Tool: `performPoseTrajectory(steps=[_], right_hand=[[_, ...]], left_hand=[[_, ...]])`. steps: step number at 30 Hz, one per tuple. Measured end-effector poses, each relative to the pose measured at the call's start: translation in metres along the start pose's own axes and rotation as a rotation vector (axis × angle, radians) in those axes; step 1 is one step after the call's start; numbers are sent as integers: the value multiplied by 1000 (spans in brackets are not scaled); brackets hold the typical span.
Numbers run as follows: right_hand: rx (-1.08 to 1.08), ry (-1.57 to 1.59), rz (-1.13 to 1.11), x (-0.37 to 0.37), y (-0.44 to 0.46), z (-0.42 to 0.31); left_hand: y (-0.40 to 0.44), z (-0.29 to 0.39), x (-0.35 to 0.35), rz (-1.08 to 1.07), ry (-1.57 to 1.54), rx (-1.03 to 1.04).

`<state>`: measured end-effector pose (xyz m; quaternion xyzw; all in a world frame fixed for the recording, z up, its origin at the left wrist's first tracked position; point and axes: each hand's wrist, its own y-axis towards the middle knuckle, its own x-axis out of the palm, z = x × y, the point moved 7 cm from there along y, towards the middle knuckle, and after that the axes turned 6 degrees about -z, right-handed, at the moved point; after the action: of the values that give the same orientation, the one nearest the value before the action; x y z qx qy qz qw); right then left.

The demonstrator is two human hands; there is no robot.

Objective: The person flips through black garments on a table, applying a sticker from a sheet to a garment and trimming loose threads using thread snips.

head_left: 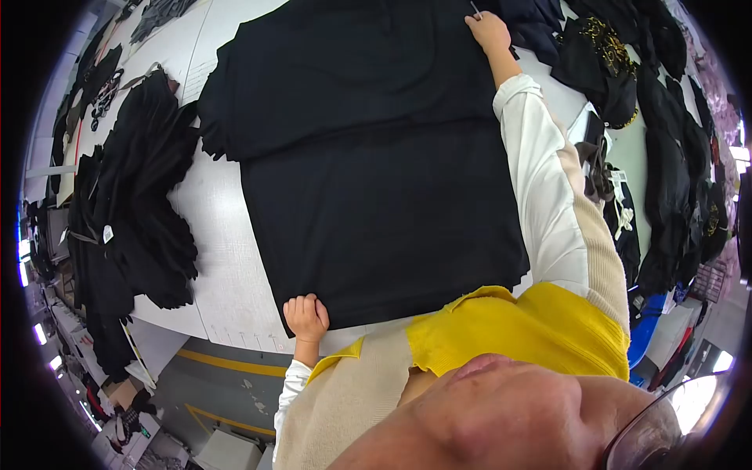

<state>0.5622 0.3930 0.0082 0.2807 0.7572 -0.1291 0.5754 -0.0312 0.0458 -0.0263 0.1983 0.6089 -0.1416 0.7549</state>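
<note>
Black fabric (384, 204) lies spread in layers over the white table, with a fold or edge running across its middle. My left hand (306, 316) is closed on the fabric's near left corner, at the table's front edge. At the far right side of the fabric, my right hand (489, 33) reaches out with its fingers closed around a thin, pale, pointed tool (475, 10). Most of that tool is hidden in the fingers, so its kind is unclear. To the left of the spread fabric lies a bundle of black fabric pieces (133, 188), tied with a strip.
The white table (223, 258) extends to the left and away from me. On the right are black pieces with gold trim (607, 63), a long row of dark fabric (666, 157) and a blue thing (644, 337). Yellow lines (227, 363) mark the grey floor.
</note>
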Motion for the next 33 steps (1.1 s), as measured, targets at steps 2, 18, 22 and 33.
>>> performPoseTrajectory(steps=[2, 18, 22, 33], right_hand=[[11, -61, -1, 6, 10, -6], [-15, 681, -1137, -76, -400, 102], [160, 707, -847, -81, -439, 159], [117, 665, -497, -96, -475, 157]], left_hand=[[2, -3, 6, 2, -3, -7], [15, -37, 10, 267, -1987, -994], [15, -15, 10, 73, -2061, -969], [-4, -43, 13, -336, -1227, -689]])
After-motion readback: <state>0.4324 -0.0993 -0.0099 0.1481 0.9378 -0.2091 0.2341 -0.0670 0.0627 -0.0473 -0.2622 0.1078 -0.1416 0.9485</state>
